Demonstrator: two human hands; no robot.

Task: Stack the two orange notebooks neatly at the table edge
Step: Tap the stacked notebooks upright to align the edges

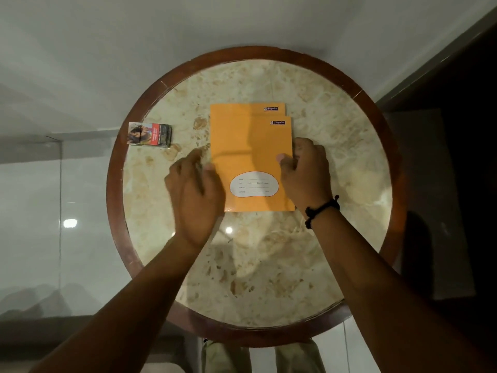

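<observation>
Both hands grip the top orange notebook point(252, 160): left hand point(195, 195) pinching its left edge, right hand point(306, 175) clamped on its right, likely to square it over the lower notebook point(242, 110), which peeks out beyond. Thin, matte card covers sit mid-tabletop point(269, 265), glossy marble with a wooden rim.

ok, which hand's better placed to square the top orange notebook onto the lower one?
Right hand, probably: its thumb already presses the top orange notebook, so it can slide it. The left hand only touches that notebook's left edge.
</observation>
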